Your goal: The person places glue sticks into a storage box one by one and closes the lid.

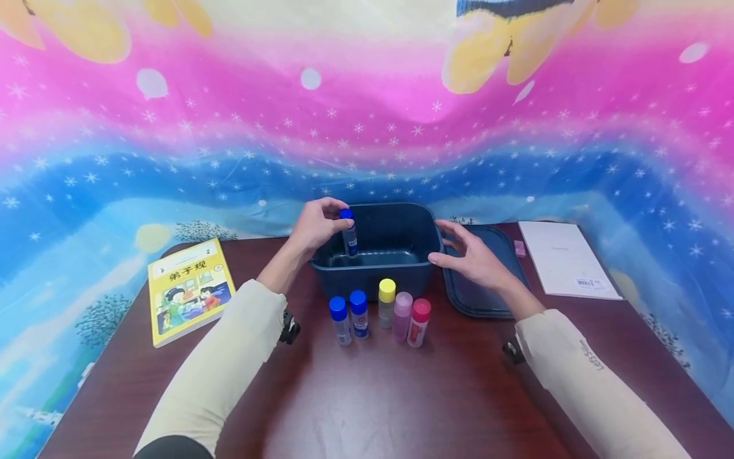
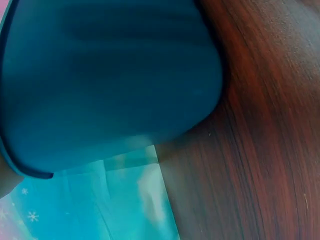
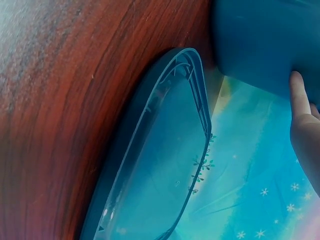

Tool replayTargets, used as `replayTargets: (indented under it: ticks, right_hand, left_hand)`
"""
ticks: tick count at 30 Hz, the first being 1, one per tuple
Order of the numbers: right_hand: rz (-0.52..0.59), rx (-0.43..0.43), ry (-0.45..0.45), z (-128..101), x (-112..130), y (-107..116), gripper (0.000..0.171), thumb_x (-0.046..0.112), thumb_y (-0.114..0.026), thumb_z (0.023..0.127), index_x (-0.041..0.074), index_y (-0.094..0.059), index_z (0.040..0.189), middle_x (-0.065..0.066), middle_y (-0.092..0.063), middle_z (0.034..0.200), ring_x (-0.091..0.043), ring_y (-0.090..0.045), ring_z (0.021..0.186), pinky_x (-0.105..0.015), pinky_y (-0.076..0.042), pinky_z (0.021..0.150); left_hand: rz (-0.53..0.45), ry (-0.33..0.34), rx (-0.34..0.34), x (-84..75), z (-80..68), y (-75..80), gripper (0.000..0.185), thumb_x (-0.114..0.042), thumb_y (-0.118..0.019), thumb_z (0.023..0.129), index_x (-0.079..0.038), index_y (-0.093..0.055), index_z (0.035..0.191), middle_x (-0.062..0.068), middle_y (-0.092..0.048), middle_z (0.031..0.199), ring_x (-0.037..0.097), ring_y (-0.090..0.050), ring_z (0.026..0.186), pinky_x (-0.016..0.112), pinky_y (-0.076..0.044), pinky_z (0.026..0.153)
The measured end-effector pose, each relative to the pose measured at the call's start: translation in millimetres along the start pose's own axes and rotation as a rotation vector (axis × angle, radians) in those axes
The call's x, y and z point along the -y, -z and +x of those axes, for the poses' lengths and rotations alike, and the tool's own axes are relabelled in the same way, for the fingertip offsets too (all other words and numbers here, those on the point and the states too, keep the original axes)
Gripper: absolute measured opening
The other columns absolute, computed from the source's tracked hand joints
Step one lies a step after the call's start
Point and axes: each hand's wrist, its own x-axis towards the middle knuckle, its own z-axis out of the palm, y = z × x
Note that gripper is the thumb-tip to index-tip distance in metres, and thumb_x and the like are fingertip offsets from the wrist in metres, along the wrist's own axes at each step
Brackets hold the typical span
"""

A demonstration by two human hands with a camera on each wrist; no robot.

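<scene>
Pinching the blue-capped tube (image 1: 350, 241) near its cap (image 1: 346, 214), the left grip (image 1: 316, 225) is holding it nearly upright within the left part of the dark bin's opening (image 1: 373, 278); keeping it vertical and clear of the rim should avoid knocking it. The right grip (image 1: 473, 255), fingers extended, is touching the bin's right wall (image 3: 260, 45), probably steadying it. Five capped tubes (image 1: 387, 307) are standing on the wearer's side of both grips, labels too small to read. Left of the left grip, a yellow book (image 1: 192, 290) is showing 弟子规; right of the right grip, a white booklet (image 1: 564, 255) is bearing a barcode (image 1: 590, 282).
</scene>
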Motion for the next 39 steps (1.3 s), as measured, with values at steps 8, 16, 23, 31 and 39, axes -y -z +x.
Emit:
replayTargets:
  ticks: [8,16,23,31,39]
  right_hand:
    - [-0.002,0.002,-0.002,0,1,0,0.074,0.027,-0.067,0.1,0.013,-0.027,0.161,-0.014,-0.024,0.165,-0.041,-0.032,0.146,-0.061,-0.032,0.113]
    - [0.002,0.002,-0.014,1,-2,-1,0.074,0.028,-0.067,0.1,0.015,-0.027,0.161,-0.012,-0.024,0.165,-0.04,-0.031,0.147,-0.063,-0.029,0.114]
    - [-0.01,0.002,-0.018,1,-1,0,0.075,0.029,-0.067,0.099,0.015,-0.026,0.161,-0.012,-0.024,0.165,-0.04,-0.031,0.147,-0.062,-0.029,0.115]
    - [-0.013,0.006,-0.024,0,0,-1,0.075,0.029,-0.067,0.1,0.015,-0.026,0.161,-0.012,-0.023,0.165,-0.04,-0.03,0.147,-0.062,-0.03,0.114]
    - [-0.009,-0.001,-0.027,1,0,0,0.074,0.03,-0.067,0.1,0.015,-0.027,0.161,-0.012,-0.024,0.165,-0.04,-0.031,0.147,-0.062,-0.031,0.114]
  left_hand:
    - [-0.006,0.044,0.02,0.7,6.6,-7.2,0.037,-0.011,-0.074,0.094,0.0,-0.065,0.128,0.018,-0.062,0.127,0.03,-0.057,0.114,0.046,-0.05,0.1]
    - [0.009,0.075,0.01,3.0,13.3,-13.4,0.029,-0.01,-0.076,0.092,-0.004,-0.069,0.12,0.013,-0.064,0.12,0.03,-0.058,0.111,0.046,-0.05,0.098]
    - [0.032,0.083,0.024,2.5,16.8,-14.9,0.03,-0.007,-0.075,0.092,-0.001,-0.067,0.12,0.016,-0.064,0.12,0.032,-0.058,0.112,0.045,-0.049,0.1]
    - [0.084,0.111,0.054,1.9,16.2,-14.3,0.031,-0.007,-0.075,0.092,-0.002,-0.067,0.121,0.016,-0.063,0.121,0.033,-0.058,0.114,0.045,-0.048,0.101]
    - [0.044,0.138,0.038,0.4,18.2,-14.9,0.039,-0.006,-0.075,0.092,-0.005,-0.063,0.13,0.014,-0.059,0.131,0.032,-0.055,0.122,0.046,-0.045,0.105]
